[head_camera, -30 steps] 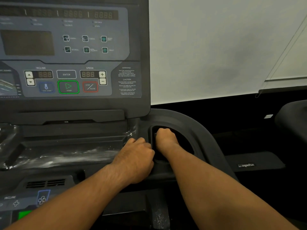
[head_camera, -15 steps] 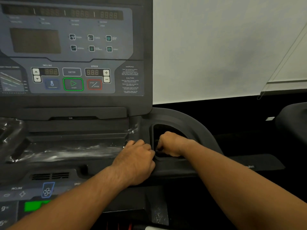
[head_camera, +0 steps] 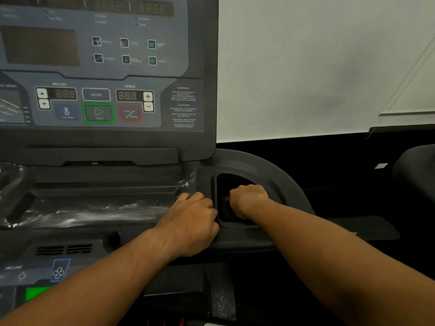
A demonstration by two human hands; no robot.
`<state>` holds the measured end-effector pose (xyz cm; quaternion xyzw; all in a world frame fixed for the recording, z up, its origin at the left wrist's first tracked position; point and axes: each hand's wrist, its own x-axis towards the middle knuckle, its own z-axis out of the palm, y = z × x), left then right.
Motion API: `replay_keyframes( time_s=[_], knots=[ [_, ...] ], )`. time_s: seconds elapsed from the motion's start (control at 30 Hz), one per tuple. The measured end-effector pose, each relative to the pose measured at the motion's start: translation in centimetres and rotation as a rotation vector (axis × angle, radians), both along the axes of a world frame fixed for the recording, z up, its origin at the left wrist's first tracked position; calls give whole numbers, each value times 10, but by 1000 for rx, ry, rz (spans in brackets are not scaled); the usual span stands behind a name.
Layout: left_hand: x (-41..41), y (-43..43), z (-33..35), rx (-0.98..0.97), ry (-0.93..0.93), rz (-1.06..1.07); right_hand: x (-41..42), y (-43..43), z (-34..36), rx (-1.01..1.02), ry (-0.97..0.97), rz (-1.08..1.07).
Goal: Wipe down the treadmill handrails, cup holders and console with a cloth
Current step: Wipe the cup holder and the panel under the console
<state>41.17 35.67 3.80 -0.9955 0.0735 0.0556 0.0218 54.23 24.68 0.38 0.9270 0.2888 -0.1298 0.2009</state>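
The right hand (head_camera: 248, 200) is sunk into the cup holder (head_camera: 214, 182) at the console's (head_camera: 101, 95) lower right corner. Its fingers are clenched around what looks like a dark cloth (head_camera: 225, 208), bunched against the holder's left wall. The left hand (head_camera: 191, 222) lies curled just beside the holder's left rim, bracing on the console. Whether it holds anything cannot be told.

To do this step well, the cloth should likely be pressed right around the inner wall and down into the floor of the holder, then drawn up over the rim. The left hand should stay clear of the buttons.

The holder's depth is black and its floor is hidden. Most of the cloth is covered by the fist. No handrail is clearly in view, and the console's left side is cut off.
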Motion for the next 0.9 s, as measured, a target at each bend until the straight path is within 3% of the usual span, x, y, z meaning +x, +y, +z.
replay_keyframes(
  time_s=[0.3, 0.5, 0.7, 0.9],
  knots=[
    [-2, -7, 2, 14, 22, 6, 13, 2, 0, -266, 406, -199],
    [-1, -3, -1, -14, 18, -2, 6, 4, 2, -150, 475, -219],
    [-3, 3, -1, -90, -5, 21, -13, -10, 11, 295, -30, -182],
    [-4, 12, 5, -127, -29, 43, 3, 0, 17, 623, -180, 35]
  ],
)
